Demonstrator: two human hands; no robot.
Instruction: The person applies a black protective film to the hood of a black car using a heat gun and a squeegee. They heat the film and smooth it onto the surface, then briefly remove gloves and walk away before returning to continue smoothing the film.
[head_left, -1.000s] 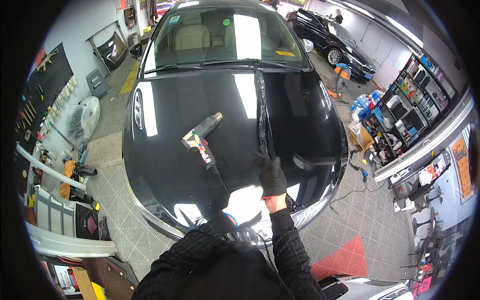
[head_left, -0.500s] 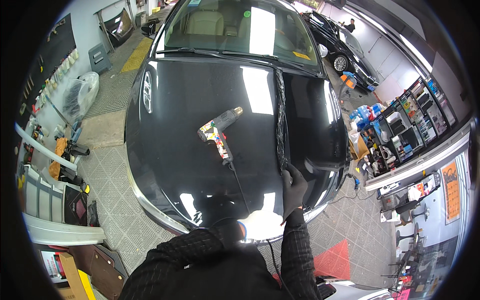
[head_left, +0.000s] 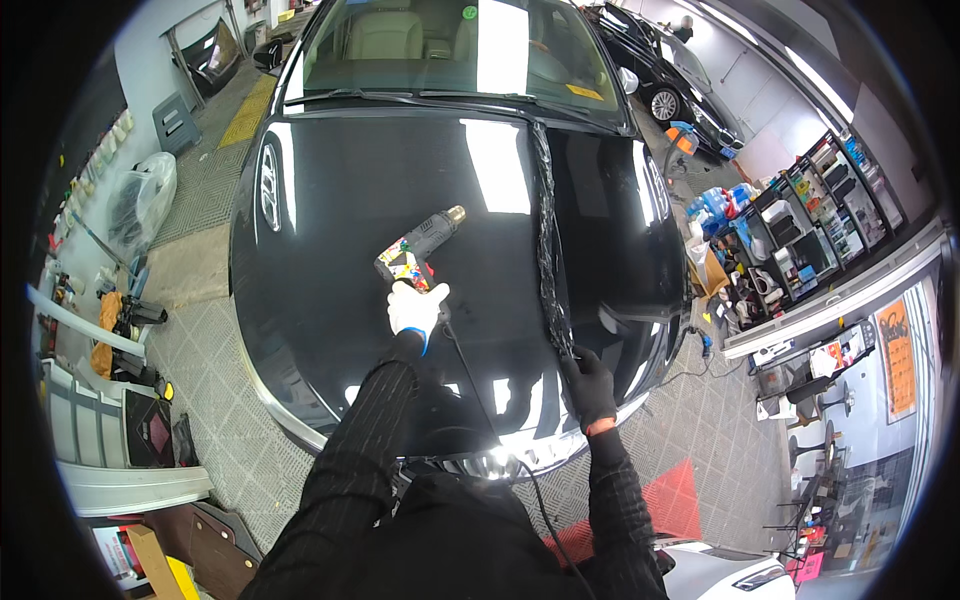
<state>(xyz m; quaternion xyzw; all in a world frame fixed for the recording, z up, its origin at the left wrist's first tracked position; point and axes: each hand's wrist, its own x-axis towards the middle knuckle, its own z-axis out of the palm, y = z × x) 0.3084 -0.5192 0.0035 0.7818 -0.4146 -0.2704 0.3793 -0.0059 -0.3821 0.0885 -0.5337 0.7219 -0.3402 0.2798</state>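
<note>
My left hand (head_left: 415,309), in a white glove with a blue cuff, is closed round the handle of a heat gun (head_left: 430,235). The gun lies on the black car hood (head_left: 340,190), its metal nozzle aimed up and right, and stickers cover its body. From the handle a dark cord (head_left: 470,375) runs down over the hood toward me. A long crumpled strip of glossy black film (head_left: 546,230) lies bunched along the right part of the hood, from near the wipers to the front. At its near end my right hand (head_left: 590,385), black-gloved, grips it; the fingertips are partly hidden.
Ahead is the windshield (head_left: 440,60) with wipers at its base. Shelves (head_left: 810,230) full of supplies stand right, and another black car (head_left: 670,75) is parked behind. Bottles line the left wall. A white car part (head_left: 725,570) is at lower right, near a red mat (head_left: 665,505).
My left hand has gone from beside my right wrist, up and left onto the heat gun's handle. The right hand stays at the film's near end. The view has shifted slightly.
</note>
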